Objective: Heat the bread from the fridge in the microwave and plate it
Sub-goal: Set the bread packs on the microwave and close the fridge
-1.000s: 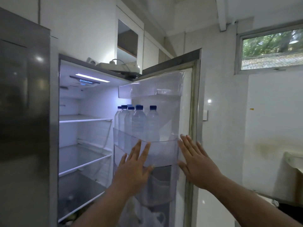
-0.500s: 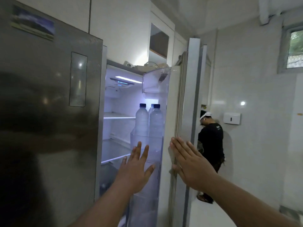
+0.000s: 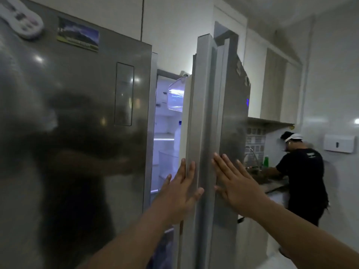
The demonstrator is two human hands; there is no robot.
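**Hands flat on the fridge door**

Fridge door [image 3: 206, 133], tall and of grey steel, stands nearly closed, with only a narrow lit gap beside it. My left hand [image 3: 179, 193] lies flat on its inner edge, fingers straight. My right hand [image 3: 236, 183] presses flat on its outer face, fingers spread. I hold nothing. The bread I cannot see. A clear plastic bottle with blue cap [image 3: 177, 140] shows in the gap.
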